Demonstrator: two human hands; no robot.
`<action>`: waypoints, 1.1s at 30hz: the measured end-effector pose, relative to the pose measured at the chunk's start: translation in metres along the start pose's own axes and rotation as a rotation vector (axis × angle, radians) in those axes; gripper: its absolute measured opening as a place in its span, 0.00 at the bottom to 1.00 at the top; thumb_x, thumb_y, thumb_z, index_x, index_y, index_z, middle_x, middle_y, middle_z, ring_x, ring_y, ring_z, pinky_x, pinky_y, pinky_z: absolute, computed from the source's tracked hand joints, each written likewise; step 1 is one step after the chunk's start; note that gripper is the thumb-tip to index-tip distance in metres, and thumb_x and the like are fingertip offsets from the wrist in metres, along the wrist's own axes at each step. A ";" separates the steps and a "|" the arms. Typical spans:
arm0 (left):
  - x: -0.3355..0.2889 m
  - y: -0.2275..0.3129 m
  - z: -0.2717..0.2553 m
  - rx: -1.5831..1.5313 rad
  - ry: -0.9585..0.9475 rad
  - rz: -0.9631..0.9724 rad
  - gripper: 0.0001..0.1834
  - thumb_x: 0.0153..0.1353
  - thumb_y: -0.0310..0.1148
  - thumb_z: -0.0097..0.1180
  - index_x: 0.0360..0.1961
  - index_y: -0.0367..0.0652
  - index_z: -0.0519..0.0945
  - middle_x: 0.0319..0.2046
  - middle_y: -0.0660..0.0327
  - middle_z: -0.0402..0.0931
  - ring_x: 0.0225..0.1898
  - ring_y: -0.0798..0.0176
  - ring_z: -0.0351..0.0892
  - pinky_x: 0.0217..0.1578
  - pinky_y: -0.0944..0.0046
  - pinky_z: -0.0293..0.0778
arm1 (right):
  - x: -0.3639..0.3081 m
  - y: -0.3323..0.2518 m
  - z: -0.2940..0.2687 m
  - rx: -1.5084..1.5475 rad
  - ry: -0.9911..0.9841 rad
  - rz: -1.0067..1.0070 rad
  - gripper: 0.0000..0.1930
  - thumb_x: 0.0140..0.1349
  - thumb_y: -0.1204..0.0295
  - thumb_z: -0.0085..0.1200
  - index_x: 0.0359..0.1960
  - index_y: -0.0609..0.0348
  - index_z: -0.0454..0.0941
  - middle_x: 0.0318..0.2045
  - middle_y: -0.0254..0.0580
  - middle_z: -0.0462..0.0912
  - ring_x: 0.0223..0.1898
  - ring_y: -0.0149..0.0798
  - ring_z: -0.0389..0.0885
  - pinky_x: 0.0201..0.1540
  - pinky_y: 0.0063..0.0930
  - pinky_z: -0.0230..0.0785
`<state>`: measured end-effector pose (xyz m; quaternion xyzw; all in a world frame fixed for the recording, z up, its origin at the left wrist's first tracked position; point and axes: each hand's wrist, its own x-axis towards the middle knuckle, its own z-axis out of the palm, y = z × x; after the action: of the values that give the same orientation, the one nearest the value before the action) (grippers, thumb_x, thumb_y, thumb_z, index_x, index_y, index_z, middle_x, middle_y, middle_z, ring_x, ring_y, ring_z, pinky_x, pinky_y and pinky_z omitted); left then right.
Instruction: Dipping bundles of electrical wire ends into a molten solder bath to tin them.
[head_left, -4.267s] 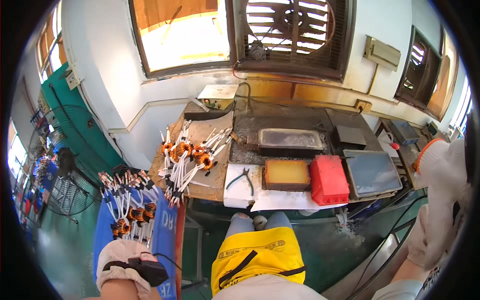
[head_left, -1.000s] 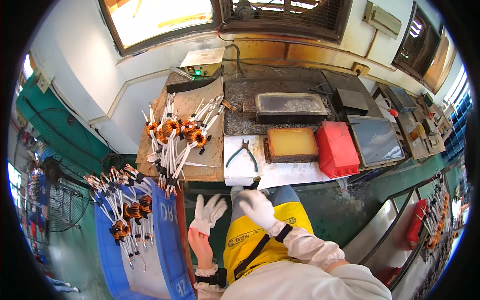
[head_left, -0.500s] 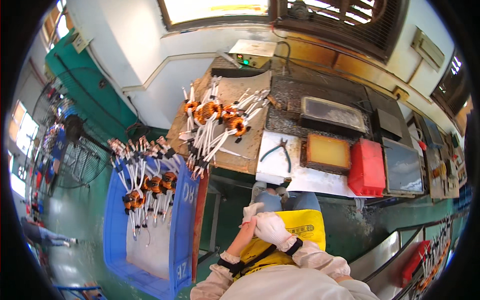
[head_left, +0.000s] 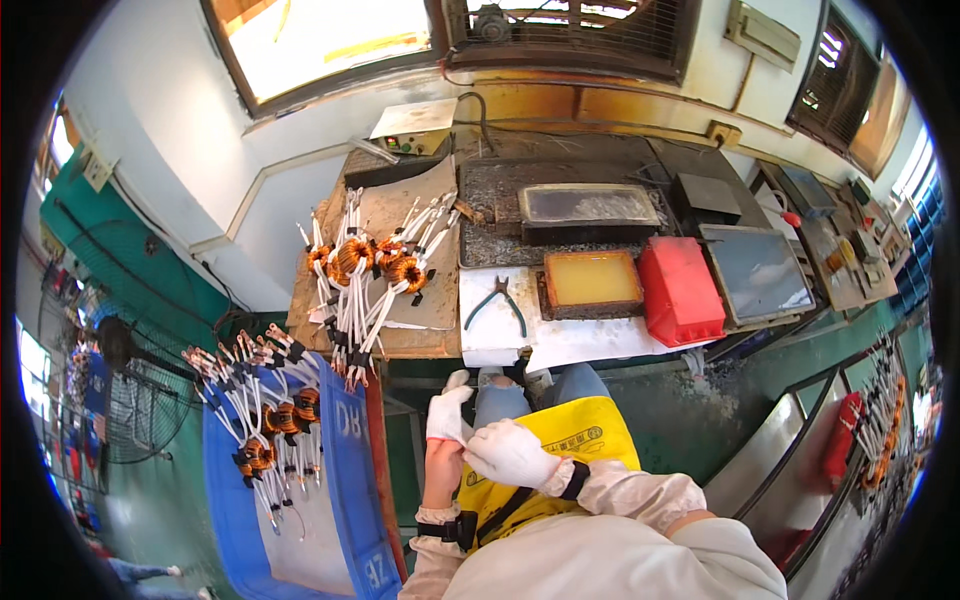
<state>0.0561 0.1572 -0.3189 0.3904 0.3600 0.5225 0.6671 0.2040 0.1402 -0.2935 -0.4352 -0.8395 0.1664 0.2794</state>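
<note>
My left hand (head_left: 449,412) wears a white knit glove, its bare wrist showing below the cuff. It points away from me with fingers stretched, holding nothing. My right hand (head_left: 512,454), also in a white glove, is closed on the cuff of the left glove at the wrist. Both hands are over my lap, above a yellow apron (head_left: 585,428). On the bench beyond them lie pliers (head_left: 497,304) with dark handles, spread on white paper (head_left: 585,338). Several copper-wound coils (head_left: 356,256) with white leads lie left of the pliers.
A blue bin (head_left: 345,470) at my left holds more coils (head_left: 285,418). Across the bench are a tray of yellowish material (head_left: 593,278), a red bin (head_left: 682,290), a dark-framed rectangular pot (head_left: 590,205) and a control box (head_left: 415,130). A rack with coils (head_left: 885,440) stands at right.
My view has turned right, so the bench appears further left. My left hand has straightened upward, and my right hand has shifted to its glove cuff.
</note>
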 end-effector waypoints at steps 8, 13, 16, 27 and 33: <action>0.001 -0.011 0.007 -0.111 -0.110 0.033 0.38 0.52 0.27 0.48 0.67 0.33 0.57 0.66 0.50 0.59 0.67 0.54 0.60 0.62 0.57 0.62 | -0.008 -0.001 -0.015 0.144 0.091 0.127 0.12 0.59 0.63 0.52 0.24 0.57 0.77 0.23 0.44 0.79 0.30 0.49 0.80 0.34 0.44 0.72; 0.035 -0.007 0.015 0.096 -0.087 -0.420 0.35 0.66 0.56 0.43 0.68 0.48 0.61 0.58 0.46 0.70 0.52 0.54 0.73 0.52 0.50 0.70 | -0.014 -0.022 -0.012 -0.030 -0.006 -0.032 0.12 0.58 0.63 0.53 0.23 0.58 0.76 0.23 0.47 0.79 0.31 0.51 0.80 0.34 0.45 0.72; 0.044 -0.014 0.008 -0.461 -0.144 -0.597 0.36 0.65 0.59 0.39 0.68 0.51 0.59 0.58 0.48 0.68 0.55 0.51 0.70 0.56 0.43 0.65 | -0.019 -0.018 -0.014 0.050 -0.011 -0.077 0.14 0.58 0.61 0.53 0.22 0.57 0.75 0.21 0.48 0.77 0.28 0.53 0.78 0.33 0.45 0.71; 0.019 -0.005 0.027 -0.714 0.051 -0.012 0.27 0.66 0.43 0.48 0.65 0.51 0.63 0.63 0.60 0.63 0.62 0.51 0.61 0.65 0.46 0.56 | -0.032 -0.014 -0.005 0.357 -0.153 -0.059 0.14 0.59 0.62 0.50 0.24 0.60 0.76 0.24 0.53 0.78 0.28 0.57 0.78 0.34 0.47 0.72; 0.001 -0.002 0.031 -0.897 0.186 -0.111 0.22 0.67 0.43 0.47 0.58 0.45 0.69 0.61 0.56 0.65 0.62 0.54 0.63 0.64 0.50 0.59 | -0.030 -0.039 -0.026 0.272 -0.371 -0.137 0.14 0.57 0.63 0.50 0.24 0.62 0.77 0.24 0.53 0.79 0.29 0.57 0.79 0.33 0.48 0.72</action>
<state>0.0849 0.1535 -0.3072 -0.0051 0.1771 0.6230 0.7619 0.2088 0.0945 -0.2623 -0.2974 -0.8740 0.3357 0.1869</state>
